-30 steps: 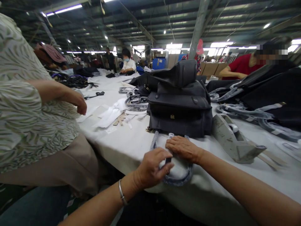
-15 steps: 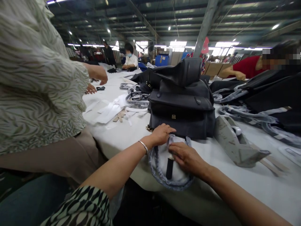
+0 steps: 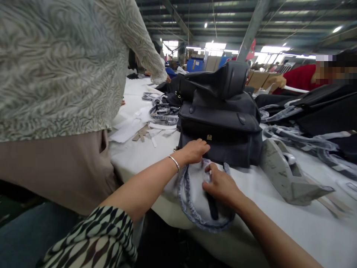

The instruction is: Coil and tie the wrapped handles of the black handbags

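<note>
A black handbag [image 3: 220, 145] with a small gold lock plate stands on the white-covered table, more black bag parts piled on it. My left hand [image 3: 195, 152] is at its lower front, fingers curled together; what they hold is hidden. Just below, my right hand [image 3: 223, 186] closes thumb and fingers on a short plastic-wrapped strap [image 3: 206, 163]. A black tab [image 3: 213, 208] slants down under the right hand, partly covered by it. Around it, a plastic-wrapped handle [image 3: 192, 216] loops over the table's front edge.
A grey tape dispenser [image 3: 290, 182] stands to the right. Wrapped straps [image 3: 301, 137] and black bags lie beyond it. Paper scraps [image 3: 131, 128] and more wrapped handles [image 3: 164, 115] are left of the bag. One co-worker [image 3: 64, 74] stands close at left; another, in red [image 3: 298, 78], is at right.
My right hand has shifted slightly, its thumb and fingers now bent around the wrapped strap. The black tab has tilted. The left co-worker leans farther over the table, an arm reaching toward the back.
</note>
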`<action>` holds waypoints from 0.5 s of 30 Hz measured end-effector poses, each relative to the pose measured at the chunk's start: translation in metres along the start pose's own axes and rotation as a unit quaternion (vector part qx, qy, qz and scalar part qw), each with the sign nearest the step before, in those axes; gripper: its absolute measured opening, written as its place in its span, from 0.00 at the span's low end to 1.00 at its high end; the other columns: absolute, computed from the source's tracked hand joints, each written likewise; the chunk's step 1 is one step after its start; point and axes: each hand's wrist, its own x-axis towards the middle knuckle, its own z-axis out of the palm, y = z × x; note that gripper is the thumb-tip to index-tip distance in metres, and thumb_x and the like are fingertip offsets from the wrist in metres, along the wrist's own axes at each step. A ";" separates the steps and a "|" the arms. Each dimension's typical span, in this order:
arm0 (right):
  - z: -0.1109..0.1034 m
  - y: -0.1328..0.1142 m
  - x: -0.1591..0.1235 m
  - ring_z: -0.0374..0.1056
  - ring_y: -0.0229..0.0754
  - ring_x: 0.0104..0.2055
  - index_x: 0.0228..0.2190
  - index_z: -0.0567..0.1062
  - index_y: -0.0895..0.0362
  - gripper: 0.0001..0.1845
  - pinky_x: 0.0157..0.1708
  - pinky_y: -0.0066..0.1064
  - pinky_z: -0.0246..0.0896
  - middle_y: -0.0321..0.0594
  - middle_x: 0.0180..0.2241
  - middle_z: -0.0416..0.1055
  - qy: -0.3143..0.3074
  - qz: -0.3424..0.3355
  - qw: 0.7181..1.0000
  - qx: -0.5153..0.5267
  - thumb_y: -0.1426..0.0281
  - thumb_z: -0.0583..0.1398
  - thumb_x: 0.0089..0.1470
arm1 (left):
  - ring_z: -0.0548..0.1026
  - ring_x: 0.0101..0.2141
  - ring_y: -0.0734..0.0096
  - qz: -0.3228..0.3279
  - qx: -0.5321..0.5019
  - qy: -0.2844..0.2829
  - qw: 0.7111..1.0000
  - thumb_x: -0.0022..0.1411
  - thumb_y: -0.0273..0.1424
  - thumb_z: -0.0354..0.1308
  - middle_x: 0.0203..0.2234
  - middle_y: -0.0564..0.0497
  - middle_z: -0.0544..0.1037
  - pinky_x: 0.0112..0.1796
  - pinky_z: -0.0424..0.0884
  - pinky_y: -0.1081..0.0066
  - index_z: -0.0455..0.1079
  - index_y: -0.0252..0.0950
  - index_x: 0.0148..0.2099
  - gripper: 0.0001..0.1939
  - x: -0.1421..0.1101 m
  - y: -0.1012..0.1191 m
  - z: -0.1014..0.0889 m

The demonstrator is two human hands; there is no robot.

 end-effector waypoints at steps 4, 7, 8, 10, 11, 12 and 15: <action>0.003 0.014 -0.005 0.64 0.39 0.25 0.44 0.62 0.56 0.25 0.28 0.31 0.58 0.31 0.23 0.63 0.052 0.046 0.962 0.264 0.74 0.58 0.41 | 0.74 0.37 0.60 0.040 0.022 -0.012 0.999 0.60 0.21 0.50 0.37 0.44 0.75 0.32 0.69 0.66 0.68 0.33 0.45 0.12 0.007 -0.006 -0.007; -0.002 0.012 -0.012 0.62 0.35 0.22 0.46 0.61 0.56 0.29 0.26 0.31 0.63 0.28 0.23 0.61 0.019 0.101 0.853 0.512 0.73 0.62 0.40 | 0.76 0.36 0.59 0.044 0.044 -0.013 0.998 0.60 0.21 0.50 0.37 0.43 0.76 0.32 0.69 0.67 0.68 0.33 0.46 0.12 0.014 -0.008 -0.018; -0.005 0.009 -0.014 0.62 0.35 0.22 0.46 0.61 0.56 0.31 0.26 0.31 0.65 0.28 0.24 0.63 0.005 0.120 0.818 0.562 0.73 0.64 0.39 | 0.76 0.35 0.60 0.045 0.050 -0.011 0.998 0.60 0.20 0.50 0.37 0.43 0.76 0.31 0.68 0.67 0.68 0.33 0.46 0.13 0.016 -0.009 -0.023; -0.011 0.006 -0.018 0.64 0.35 0.23 0.46 0.62 0.56 0.33 0.24 0.30 0.65 0.30 0.25 0.65 -0.009 0.153 0.780 0.606 0.73 0.66 0.36 | 0.77 0.35 0.60 0.052 0.061 0.004 0.997 0.60 0.20 0.50 0.38 0.44 0.76 0.30 0.68 0.68 0.69 0.35 0.46 0.14 0.023 -0.011 -0.033; -0.013 0.005 -0.020 0.64 0.35 0.23 0.46 0.63 0.56 0.33 0.22 0.28 0.64 0.31 0.25 0.66 -0.012 0.165 0.776 0.608 0.74 0.67 0.36 | 0.77 0.36 0.61 0.058 0.065 0.016 0.996 0.59 0.20 0.50 0.38 0.45 0.76 0.29 0.67 0.69 0.70 0.36 0.46 0.14 0.026 -0.012 -0.039; -0.014 0.005 -0.021 0.65 0.35 0.23 0.46 0.64 0.57 0.33 0.21 0.27 0.62 0.31 0.25 0.66 -0.017 0.171 0.779 0.603 0.74 0.67 0.35 | 0.77 0.36 0.61 0.064 0.069 0.028 0.995 0.60 0.20 0.50 0.39 0.45 0.75 0.29 0.66 0.69 0.71 0.37 0.46 0.15 0.030 -0.013 -0.043; -0.015 0.009 -0.022 0.65 0.35 0.22 0.46 0.65 0.59 0.33 0.20 0.25 0.59 0.30 0.23 0.66 -0.036 0.164 0.800 0.576 0.74 0.67 0.35 | 0.76 0.37 0.60 0.078 0.081 0.057 0.992 0.60 0.21 0.49 0.40 0.44 0.74 0.29 0.65 0.68 0.73 0.37 0.42 0.14 0.038 -0.016 -0.051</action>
